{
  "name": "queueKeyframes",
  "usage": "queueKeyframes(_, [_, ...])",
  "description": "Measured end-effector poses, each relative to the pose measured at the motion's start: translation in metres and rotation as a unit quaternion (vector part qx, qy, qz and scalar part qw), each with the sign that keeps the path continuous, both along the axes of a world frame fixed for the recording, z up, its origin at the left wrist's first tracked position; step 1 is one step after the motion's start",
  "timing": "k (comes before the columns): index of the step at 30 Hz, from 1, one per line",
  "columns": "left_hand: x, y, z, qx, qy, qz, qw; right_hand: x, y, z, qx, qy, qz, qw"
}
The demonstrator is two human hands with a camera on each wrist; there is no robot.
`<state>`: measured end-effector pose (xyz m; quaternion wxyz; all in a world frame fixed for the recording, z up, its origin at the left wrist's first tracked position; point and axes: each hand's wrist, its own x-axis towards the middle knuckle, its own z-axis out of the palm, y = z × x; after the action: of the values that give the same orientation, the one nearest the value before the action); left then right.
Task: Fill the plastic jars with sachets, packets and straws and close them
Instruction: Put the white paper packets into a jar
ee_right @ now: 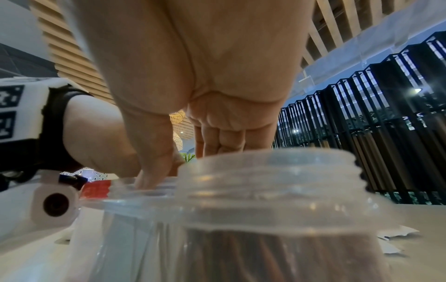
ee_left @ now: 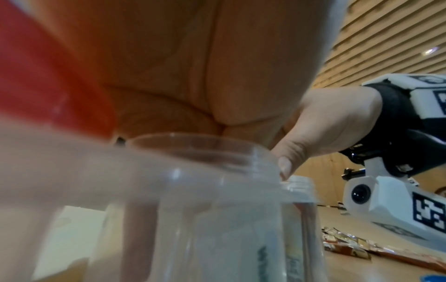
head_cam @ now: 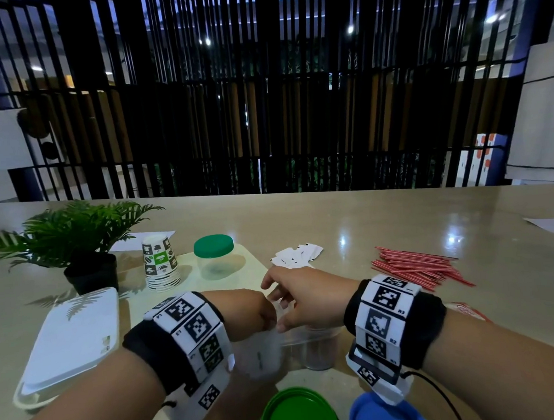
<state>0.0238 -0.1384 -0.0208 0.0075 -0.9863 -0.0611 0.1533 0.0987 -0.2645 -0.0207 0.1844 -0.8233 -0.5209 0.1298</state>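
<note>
Two clear plastic jars stand open near the table's front edge. My left hand (head_cam: 248,313) is curled knuckles-up over the left jar (head_cam: 263,355), which holds white sachets. A blurred red packet (ee_left: 48,76) lies against that hand's palm. My right hand (head_cam: 295,302) reaches across from the right jar (head_cam: 321,347), which holds brown packets. Its fingers are loose and its thumb tip (ee_left: 284,167) touches the left jar's rim (ee_left: 217,145). A green lid (head_cam: 296,411) and a blue lid (head_cam: 381,414) lie in front of the jars.
Behind the hands are a third jar with a green lid (head_cam: 214,257), loose white sachets (head_cam: 297,256), red straws (head_cam: 417,269) and stacked paper cups (head_cam: 161,265). A potted plant (head_cam: 74,243) and a white lidded tray (head_cam: 72,342) sit at the left. More packets (head_cam: 469,311) lie at the right.
</note>
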Motion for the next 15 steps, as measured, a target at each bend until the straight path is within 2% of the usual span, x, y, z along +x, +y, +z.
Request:
queueKeyframes(6, [-0.0027,-0.0087,-0.0006,0.049,0.039,-0.018,0.998,0.0002,0.0001,-0.0002,-0.001,-0.004,0.000,1.000])
queueKeyframes(15, [0.0008,0.0010,-0.0028,0.052,-0.001,-0.029,0.998,0.0009,-0.0001,-0.0020,0.004,-0.006,-0.001,1.000])
